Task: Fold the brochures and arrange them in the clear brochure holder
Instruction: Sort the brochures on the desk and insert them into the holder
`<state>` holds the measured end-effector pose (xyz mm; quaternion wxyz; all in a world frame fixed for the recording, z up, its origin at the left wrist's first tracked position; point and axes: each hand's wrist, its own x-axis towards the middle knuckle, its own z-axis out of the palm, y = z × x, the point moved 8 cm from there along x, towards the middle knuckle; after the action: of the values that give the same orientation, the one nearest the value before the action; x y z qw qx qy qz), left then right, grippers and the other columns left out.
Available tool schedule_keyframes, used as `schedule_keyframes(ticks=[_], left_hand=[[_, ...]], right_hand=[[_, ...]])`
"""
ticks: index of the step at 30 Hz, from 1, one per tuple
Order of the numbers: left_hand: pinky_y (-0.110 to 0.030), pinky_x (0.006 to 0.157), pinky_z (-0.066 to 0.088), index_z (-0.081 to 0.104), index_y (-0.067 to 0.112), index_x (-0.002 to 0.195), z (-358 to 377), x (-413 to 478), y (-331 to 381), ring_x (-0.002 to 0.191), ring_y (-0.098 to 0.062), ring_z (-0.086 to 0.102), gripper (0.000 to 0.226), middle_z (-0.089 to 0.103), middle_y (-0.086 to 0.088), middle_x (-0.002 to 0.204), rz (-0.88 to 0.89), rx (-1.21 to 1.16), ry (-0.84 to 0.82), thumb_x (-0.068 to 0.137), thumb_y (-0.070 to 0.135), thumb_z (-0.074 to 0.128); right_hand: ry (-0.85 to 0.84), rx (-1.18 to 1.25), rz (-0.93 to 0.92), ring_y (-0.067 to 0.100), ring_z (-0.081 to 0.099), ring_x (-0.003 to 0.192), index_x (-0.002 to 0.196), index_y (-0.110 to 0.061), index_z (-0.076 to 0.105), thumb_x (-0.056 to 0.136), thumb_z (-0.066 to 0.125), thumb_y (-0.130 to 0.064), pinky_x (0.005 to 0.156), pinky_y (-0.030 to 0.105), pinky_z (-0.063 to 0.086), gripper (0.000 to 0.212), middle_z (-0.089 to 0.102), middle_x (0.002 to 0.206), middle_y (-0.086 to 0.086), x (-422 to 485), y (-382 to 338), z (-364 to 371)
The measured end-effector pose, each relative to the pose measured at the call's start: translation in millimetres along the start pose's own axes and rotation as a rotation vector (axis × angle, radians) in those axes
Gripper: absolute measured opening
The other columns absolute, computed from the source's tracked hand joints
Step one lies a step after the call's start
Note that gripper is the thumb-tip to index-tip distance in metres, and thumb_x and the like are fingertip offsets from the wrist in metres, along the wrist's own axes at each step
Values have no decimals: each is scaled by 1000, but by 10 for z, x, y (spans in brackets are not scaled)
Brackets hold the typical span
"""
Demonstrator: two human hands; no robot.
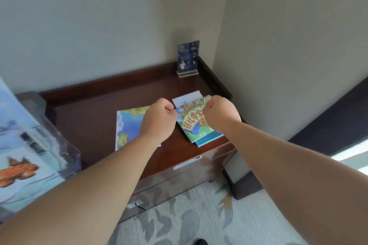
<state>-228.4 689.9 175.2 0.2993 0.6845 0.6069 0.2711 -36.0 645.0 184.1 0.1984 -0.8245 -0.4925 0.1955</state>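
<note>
A colourful folded brochure [196, 123] with large printed characters lies on the dark wooden cabinet [95, 121]. My left hand [159, 119] pinches its upper left corner. My right hand [221, 115] pinches its upper right edge. A second brochure [211, 139] lies under it, with a white sheet [187, 97] behind. An unfolded map-like brochure [129, 125] lies flat to the left, partly under my left wrist. The clear brochure holder [188, 59] stands upright in the back right corner with a dark blue card in it.
A raised rim runs along the cabinet's back and right sides, against two walls. A clear acrylic box [59, 145] and a large printed picture [18, 155] stand at the left. A drawer handle [187, 162] shows on the cabinet front, above patterned carpet.
</note>
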Motion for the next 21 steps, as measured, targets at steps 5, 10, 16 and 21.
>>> schedule_keyframes(ticks=[5,10,16,21], left_hand=[[-32,74,46,59,22,93,558,65,-173,96,-23,60,10,67,0,102,-104,74,-31,93,20,49],[-29,69,40,62,18,102,842,158,-477,94,-22,59,16,66,1,103,-218,98,-45,91,22,52],[-29,51,37,47,19,103,1162,202,-716,70,-10,54,20,56,5,91,-341,55,-111,89,30,58],[-46,74,61,55,13,112,1364,204,-778,85,-25,70,26,68,-6,103,-501,-209,-155,89,25,58]], right_hand=[[-143,-31,24,23,68,83,103,-12,58,96,44,-19,73,39,60,18,67,93,6,301,445,262],[-167,-21,25,21,65,84,109,-12,59,92,50,-18,74,37,59,20,64,95,4,527,641,443],[-188,-89,137,24,53,104,133,-16,41,88,61,-26,85,41,57,50,43,116,9,734,928,653],[-289,-130,166,24,53,105,136,-19,37,90,61,-26,86,39,56,53,47,118,10,790,1024,770]])
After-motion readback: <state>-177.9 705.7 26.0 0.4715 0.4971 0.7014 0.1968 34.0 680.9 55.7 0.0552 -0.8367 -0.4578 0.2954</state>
